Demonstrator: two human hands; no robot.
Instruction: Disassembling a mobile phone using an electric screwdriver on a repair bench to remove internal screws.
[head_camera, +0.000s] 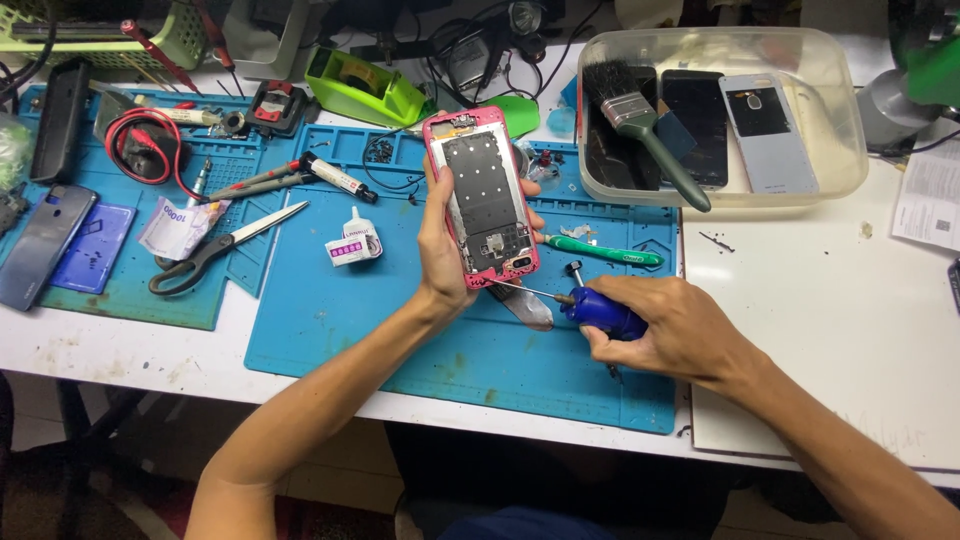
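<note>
My left hand (440, 250) holds an opened pink phone (482, 195) upright above the blue work mat (330, 320), its back cover off and the inner metal plate showing. My right hand (665, 325) grips a blue-handled screwdriver (600, 312); its thin tip reaches left to the lower edge of the phone. A flat metal pry tool (525, 305) lies on the mat just below the phone. A green-handled tool (605, 252) rests beside my left hand's fingers.
A clear plastic tub (845, 130) at the back right holds a brush and phones. Scissors (215, 250), a small glue bottle (355, 243), a tape dispenser (365, 88), red leads and a dark phone (45, 245) lie to the left.
</note>
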